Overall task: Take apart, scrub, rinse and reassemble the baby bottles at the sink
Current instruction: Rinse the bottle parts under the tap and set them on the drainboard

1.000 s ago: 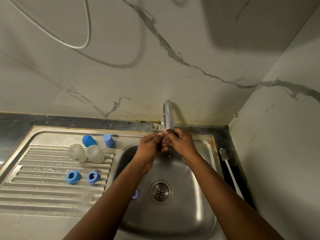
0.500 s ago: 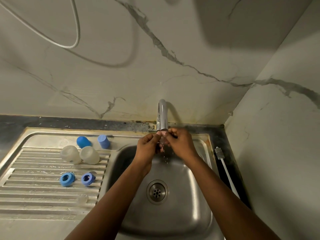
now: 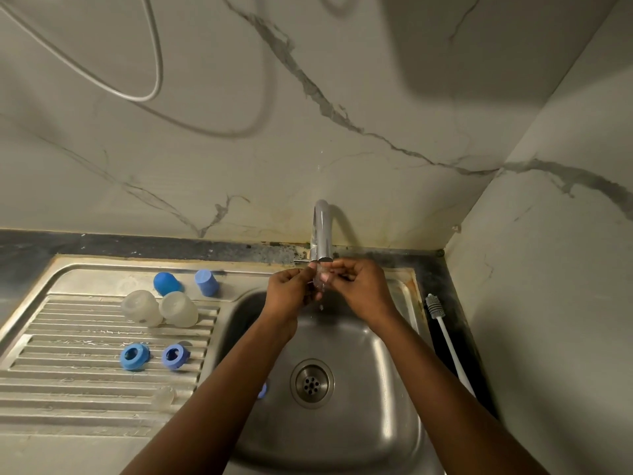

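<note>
Both hands meet under the tap spout point(image 3: 322, 234) over the sink bowl point(image 3: 376, 389). My left hand point(image 3: 289, 294) and my right hand point(image 3: 364, 289) pinch a small clear piece point(image 3: 319, 282), which looks like a teat, in the thin stream of water. It is mostly hidden by my fingers. Two clear bottles point(image 3: 142, 308) point(image 3: 178, 309) lie on the drainboard point(image 3: 68, 399). Behind them stand two blue caps point(image 3: 166, 283) point(image 3: 206, 282). Two blue collar rings point(image 3: 134, 356) point(image 3: 175, 356) and a clear teat point(image 3: 163, 397) lie nearer to me.
A blue part point(image 3: 262, 390) lies in the bowl, half hidden by my left forearm, left of the drain point(image 3: 311, 383). A white-handled bottle brush point(image 3: 445, 334) rests on the dark ledge to the right. Marble walls close the back and right.
My hands stay under the spout with the clear piece; the fingers shift a little around it. The view has drifted slightly.
</note>
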The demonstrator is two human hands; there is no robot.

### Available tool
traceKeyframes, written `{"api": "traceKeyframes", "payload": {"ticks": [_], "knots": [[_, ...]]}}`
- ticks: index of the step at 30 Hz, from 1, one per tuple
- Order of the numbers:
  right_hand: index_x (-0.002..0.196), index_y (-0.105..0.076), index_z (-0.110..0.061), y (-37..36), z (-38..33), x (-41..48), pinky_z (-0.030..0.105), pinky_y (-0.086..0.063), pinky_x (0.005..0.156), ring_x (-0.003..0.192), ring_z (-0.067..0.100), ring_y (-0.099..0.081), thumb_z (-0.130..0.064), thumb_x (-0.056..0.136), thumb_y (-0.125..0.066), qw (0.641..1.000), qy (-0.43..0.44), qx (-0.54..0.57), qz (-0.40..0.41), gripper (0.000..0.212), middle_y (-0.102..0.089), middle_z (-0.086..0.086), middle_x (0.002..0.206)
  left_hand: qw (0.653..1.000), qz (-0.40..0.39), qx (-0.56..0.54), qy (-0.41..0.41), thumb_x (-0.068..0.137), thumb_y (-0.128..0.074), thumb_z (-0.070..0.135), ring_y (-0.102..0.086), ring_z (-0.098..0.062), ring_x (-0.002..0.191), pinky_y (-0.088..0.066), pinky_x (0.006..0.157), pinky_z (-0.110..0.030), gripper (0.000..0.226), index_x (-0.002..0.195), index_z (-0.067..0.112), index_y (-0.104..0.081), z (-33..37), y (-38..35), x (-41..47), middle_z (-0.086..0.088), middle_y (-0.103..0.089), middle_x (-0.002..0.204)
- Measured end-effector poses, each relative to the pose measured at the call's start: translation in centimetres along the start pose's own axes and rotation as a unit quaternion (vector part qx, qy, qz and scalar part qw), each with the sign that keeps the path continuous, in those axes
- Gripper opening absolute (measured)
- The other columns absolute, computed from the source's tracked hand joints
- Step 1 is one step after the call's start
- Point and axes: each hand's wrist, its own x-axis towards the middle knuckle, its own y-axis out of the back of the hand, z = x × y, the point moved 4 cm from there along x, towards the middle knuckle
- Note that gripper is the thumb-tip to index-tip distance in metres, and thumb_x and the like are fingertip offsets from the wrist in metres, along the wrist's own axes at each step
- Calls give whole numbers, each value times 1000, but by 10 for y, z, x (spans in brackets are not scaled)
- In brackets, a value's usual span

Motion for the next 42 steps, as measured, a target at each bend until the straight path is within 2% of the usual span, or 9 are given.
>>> {"api": "traceKeyframes", "payload": {"ticks": [9,14,18,23,26,28,31,35,42], "knots": [[94,-77,-33,-3,0,-2,27,-61,91,94,5,-75,-4,85,-85,1000,-4,-13,-15,32,-80,-10,97,999,-19,-7,43,97,-75,37,-78,-25,97,-62,82,-36,33,110,8,-80,-2,-1,-5,-15,-80,108],[105,-80,-20,-4,4,-1,16,-57,85,97,3,-75,-11,88,-85,998,-26,44,-24,20,-81,-10,100,1000,-10,-4,-1,100,-72,32,-77,-26,97,-62,77,-31,26,102,7,-81,2,4,-5,-16,-80,105],[111,-81,-14,-7,8,-4,28,-62,88,108,22,-77,-15,98,-74,961,-92,258,-45,15,-81,6,111,990,-75,52,-108,102,-67,42,-76,-24,107,-63,83,-31,27,107,21,-82,13,-1,-15,-7,-80,111],[106,-83,-11,-14,23,-8,24,-61,75,88,16,-75,-10,104,-64,893,-198,403,-38,19,-78,13,101,875,-44,383,-291,104,-67,30,-55,-9,131,-58,103,-40,27,130,29,-73,15,3,-16,12,-54,142],[114,-77,-5,-15,27,-8,23,-58,68,75,12,-67,-14,105,-63,895,-219,387,-18,18,-71,9,88,750,-15,557,-355,104,-63,38,-46,-20,137,-59,93,-39,32,136,35,-68,21,11,-18,4,-45,150],[117,-75,-4,-16,27,-8,22,-54,64,69,9,-61,-17,106,-63,900,-235,366,-6,21,-67,5,80,710,-10,596,-375,104,-59,46,-46,-20,134,-60,83,-35,33,136,37,-65,25,13,-21,3,-44,148],[117,-73,-3,-22,24,-7,24,-50,61,63,10,-57,-22,109,-59,905,-257,337,-20,25,-62,2,71,713,-5,585,-388,102,-60,46,-48,-18,130,-56,75,-28,35,136,36,-66,24,11,-24,4,-44,145],[114,-73,-8,-27,20,-6,24,-45,58,57,9,-53,-28,111,-54,908,-276,315,-22,28,-59,0,66,800,-56,503,-323,97,-72,28,-54,-18,127,-62,87,-37,50,146,30,-61,15,8,-24,9,-41,147],[83,-68,-14,-22,29,-6,25,-34,48,50,12,-44,-46,107,-59,941,-269,207,-18,41,-51,-1,57,716,-83,600,-347,100,-65,47,-46,-19,137,-52,87,-27,46,144,44,-54,26,13,-23,6,-32,156]]}}
